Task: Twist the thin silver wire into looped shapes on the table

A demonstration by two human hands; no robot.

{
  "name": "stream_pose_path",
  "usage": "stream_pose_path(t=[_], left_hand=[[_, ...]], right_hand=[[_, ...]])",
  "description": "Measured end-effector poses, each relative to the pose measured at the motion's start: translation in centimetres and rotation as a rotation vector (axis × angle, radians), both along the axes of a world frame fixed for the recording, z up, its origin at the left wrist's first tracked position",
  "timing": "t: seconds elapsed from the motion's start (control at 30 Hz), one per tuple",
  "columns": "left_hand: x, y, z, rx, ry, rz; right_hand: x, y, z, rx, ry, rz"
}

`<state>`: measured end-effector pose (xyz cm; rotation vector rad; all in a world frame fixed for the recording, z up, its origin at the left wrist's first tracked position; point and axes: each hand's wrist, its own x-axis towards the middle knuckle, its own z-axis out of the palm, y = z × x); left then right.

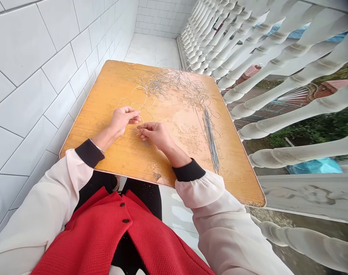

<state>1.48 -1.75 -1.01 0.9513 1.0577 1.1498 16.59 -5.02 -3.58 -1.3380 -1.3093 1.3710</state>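
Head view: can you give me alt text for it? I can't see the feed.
A person's left hand and right hand pinch thin, curly wire over a worn, wood-grain table. A loose wire tangle lies toward the far edge, and a bundle of straight wires lies on the right. A white balustrade stands beyond.

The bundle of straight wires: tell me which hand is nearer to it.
Right. The right hand is left of the bundle, with tabletop between; the left hand is farther left.

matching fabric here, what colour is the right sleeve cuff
The right cuff is black, clearest in the head view.
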Motion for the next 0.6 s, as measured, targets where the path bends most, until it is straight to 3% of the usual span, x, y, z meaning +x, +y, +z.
stream_pose_path(t=[0.4, 0.6], left_hand=[[-0.4, 0.0, 0.1, -0.020, -0.005, -0.052], [-0.4, -0.2, 0.0, -0.049, 0.058, -0.226]], right_hand=[[0.7, -0.2, 0.9, 0.005, -0.056, 0.017], [1.6, 0.1, 1.5, 0.148, 0.031, -0.148]])
